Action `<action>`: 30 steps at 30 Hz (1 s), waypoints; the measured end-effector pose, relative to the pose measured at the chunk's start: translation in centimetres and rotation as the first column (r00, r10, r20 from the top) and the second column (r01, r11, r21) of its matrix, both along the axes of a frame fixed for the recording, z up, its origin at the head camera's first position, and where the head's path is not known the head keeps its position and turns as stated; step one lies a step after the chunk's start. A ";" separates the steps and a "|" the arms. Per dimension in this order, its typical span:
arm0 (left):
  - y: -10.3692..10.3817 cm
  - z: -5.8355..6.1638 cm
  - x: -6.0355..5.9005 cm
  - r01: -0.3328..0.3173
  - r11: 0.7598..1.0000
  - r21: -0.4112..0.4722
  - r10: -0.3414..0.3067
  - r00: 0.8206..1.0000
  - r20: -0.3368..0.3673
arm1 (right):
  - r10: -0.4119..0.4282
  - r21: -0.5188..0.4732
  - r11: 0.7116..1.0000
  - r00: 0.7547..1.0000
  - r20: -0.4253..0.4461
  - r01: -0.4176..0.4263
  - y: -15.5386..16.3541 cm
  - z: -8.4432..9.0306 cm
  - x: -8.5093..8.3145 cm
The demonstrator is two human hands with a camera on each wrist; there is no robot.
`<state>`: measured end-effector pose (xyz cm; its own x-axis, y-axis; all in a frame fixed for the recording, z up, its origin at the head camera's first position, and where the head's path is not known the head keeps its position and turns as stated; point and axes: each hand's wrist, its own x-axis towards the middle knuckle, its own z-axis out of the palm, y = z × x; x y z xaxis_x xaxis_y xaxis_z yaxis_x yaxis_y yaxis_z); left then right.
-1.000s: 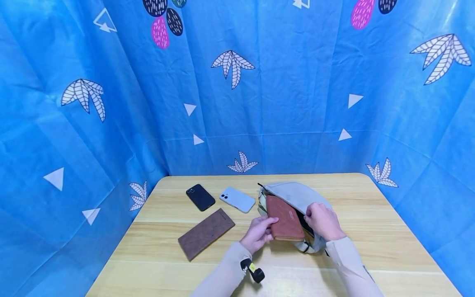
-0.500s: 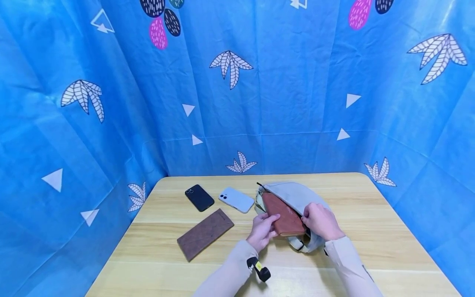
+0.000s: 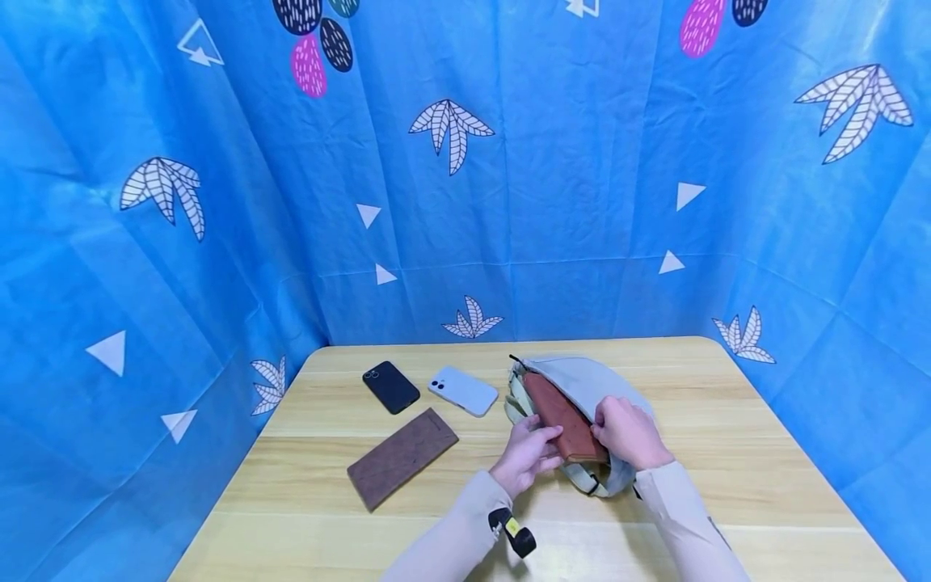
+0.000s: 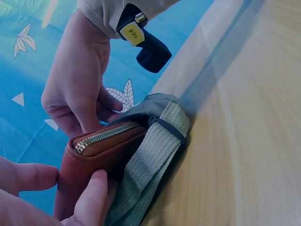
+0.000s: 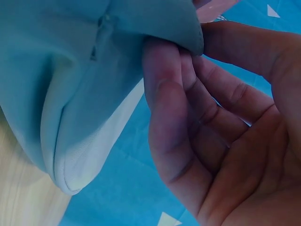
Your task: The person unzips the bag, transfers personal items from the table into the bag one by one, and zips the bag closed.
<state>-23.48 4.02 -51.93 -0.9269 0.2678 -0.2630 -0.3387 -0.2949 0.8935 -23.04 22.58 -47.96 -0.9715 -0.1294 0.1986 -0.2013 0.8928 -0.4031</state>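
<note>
A reddish-brown zip wallet [image 3: 558, 414] sits partly inside the mouth of a light grey waist bag [image 3: 589, 378]. My left hand [image 3: 528, 454] pinches the wallet's near left side between thumb and fingers; the left wrist view shows its metal zipper [image 4: 106, 135] along the edge. My right hand [image 3: 631, 432] grips the bag's opening edge, and in the right wrist view the bag's fabric [image 5: 174, 23] lies between thumb and curled fingers. A webbing strap [image 4: 155, 160] with a dark band runs beside the wallet. The wallet's far part is hidden in the bag.
On the wooden table [image 3: 291, 517] left of the bag lie a black phone [image 3: 391, 387], a pale blue phone [image 3: 464, 391] and a flat dark brown long wallet [image 3: 403, 458]. A blue patterned curtain [image 3: 553, 186] surrounds the table's back and sides.
The reddish-brown wallet has tilted and moved deeper into the bag, with my left hand following rightward. My right hand keeps hold of the bag's edge.
</note>
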 end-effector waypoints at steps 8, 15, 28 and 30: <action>0.6 0.1 0.0 0.009 1.000 0.023 -0.009 1.000 0.001 | 0.005 -0.006 1.000 1.000 0.010 -0.005 0.1 -0.1 0.0; 1.1 -0.2 0.1 -0.049 0.998 0.031 0.049 0.999 0.007 | 0.040 -0.065 0.997 0.998 0.050 -0.037 -0.1 0.0 -0.1; 1.1 -0.8 0.0 0.020 0.999 -0.042 -0.019 1.000 0.017 | -0.037 0.000 0.999 0.999 -0.031 0.037 -0.3 -0.5 -0.6; 1.1 -0.8 0.0 0.027 0.998 -0.051 -0.027 1.000 0.010 | -0.045 -0.001 0.999 0.999 -0.030 0.045 -0.4 -0.6 -0.6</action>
